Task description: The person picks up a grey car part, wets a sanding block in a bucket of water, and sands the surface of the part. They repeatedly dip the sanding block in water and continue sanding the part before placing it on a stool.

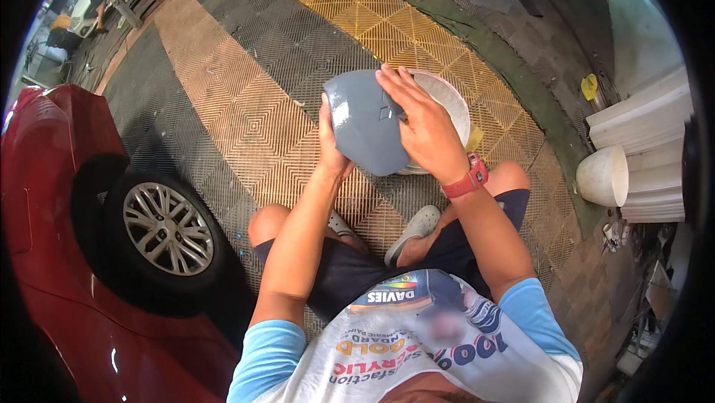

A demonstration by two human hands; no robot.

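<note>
A glossy, wet-looking grey curved panel (361, 124), shaped like a car's side mirror cover, is held up in front of my knees. My left hand (330, 138) grips its left edge, thumb along the side and the other fingers hidden beneath. Across the panel's right part lies my right hand (426, 124), fingers stretched out and close together, a red watch on its wrist. Whether anything is under that palm cannot be seen. Right behind the panel stands a round white bucket (456, 101), partly covered by the panel and my right hand.
To my left is a red car (45, 179) with a silver-spoked wheel (169, 229). Interlocking floor tiles (223, 68) in grey, tan and yellow spread ahead. At the right, a white container (603, 176) lies beside pale ridged panels (648, 135). Someone sits far off at upper left.
</note>
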